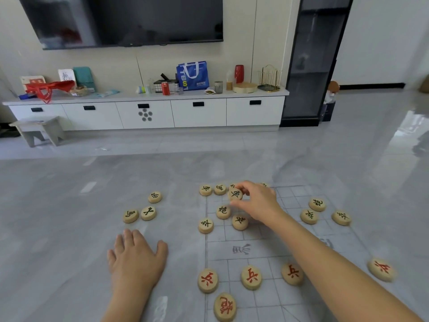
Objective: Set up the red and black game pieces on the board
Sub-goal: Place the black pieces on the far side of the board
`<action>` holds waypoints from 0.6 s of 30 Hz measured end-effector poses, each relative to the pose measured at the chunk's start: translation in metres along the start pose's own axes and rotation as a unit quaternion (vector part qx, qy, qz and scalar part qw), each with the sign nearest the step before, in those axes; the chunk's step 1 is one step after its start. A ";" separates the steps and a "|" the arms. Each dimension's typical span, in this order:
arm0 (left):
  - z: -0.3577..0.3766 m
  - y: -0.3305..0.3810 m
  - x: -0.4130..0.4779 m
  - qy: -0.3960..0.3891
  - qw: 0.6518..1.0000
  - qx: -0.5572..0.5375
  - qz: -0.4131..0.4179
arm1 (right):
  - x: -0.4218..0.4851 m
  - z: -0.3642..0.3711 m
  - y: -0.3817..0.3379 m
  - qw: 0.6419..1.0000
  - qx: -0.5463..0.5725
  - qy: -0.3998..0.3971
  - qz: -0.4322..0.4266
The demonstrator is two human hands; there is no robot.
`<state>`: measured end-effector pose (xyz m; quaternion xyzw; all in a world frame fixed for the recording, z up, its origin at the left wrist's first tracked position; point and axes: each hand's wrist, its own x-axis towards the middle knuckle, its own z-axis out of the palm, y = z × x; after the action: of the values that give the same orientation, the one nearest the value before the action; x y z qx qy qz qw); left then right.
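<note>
1. Filling the black back row is the step in hand: your right hand (pixel 257 203) pinches a black xiangqi piece (pixel 235 194) between thumb and fingertips, at the far edge of the xiangqi board (pixel 262 249), close to its far-left corner.
2. I can't tell whether the held piece touches the board or hangs just over it; it looks slightly tilted.
3. Two back-row pieces (pixel 205 189) sit side by side just left of it along the far edge, starting at the far-left corner. Part of another shows behind your fingers, mostly hidden.
4. Your left hand (pixel 137 259) lies flat on the floor (pixel 69 205), fingers straight, holding nothing, off the board's left edge.
5. Three loose black pieces (pixel 148 213) wait on the floor, well left of the board.
6. Already on the far half: the black cannon (pixel 223 211) and black soldiers (pixel 205 225) on the left, more on the right side.
7. The red soldiers (pixel 251 277) stand in a row on the near half, with one more red piece (pixel 224 306) towards the near edge; the rest of red's side is out of view.
8. Next move, as I judge it: seat the held piece flat on its far-edge point beside its neighbours without knocking them, let go, then fetch from the loose three.
</note>
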<state>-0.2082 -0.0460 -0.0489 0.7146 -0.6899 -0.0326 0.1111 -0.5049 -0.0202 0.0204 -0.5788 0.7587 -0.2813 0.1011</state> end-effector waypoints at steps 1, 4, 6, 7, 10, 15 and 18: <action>0.000 0.000 0.000 -0.001 1.000 0.001 0.000 | -0.001 -0.002 0.004 1.000 -0.002 0.005 0.002; 0.001 -0.001 0.002 -0.002 1.000 0.007 0.003 | -0.002 -0.009 0.015 1.000 0.005 0.019 0.012; 0.002 -0.002 0.001 0.004 1.000 0.009 0.006 | -0.002 -0.014 0.024 0.999 0.010 0.028 0.018; 0.002 -0.003 0.001 0.006 1.000 0.009 0.007 | -0.001 -0.016 0.029 0.999 0.011 0.032 0.023; 0.003 -0.005 0.002 0.004 1.000 0.016 0.011 | 0.001 -0.027 0.046 0.998 0.012 0.036 0.045; 0.002 -0.011 0.007 -0.002 1.000 0.005 0.006 | 0.001 -0.047 0.082 0.995 0.004 0.053 0.084; -0.001 -0.016 0.013 -0.026 1.000 -0.015 0.010 | 0.001 -0.064 0.103 0.993 -0.004 0.065 0.103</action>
<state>-0.1919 -0.0585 -0.0494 0.7047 -0.6992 -0.0604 0.1047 -0.6206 0.0167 0.0166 -0.4782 0.8204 -0.3039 0.0778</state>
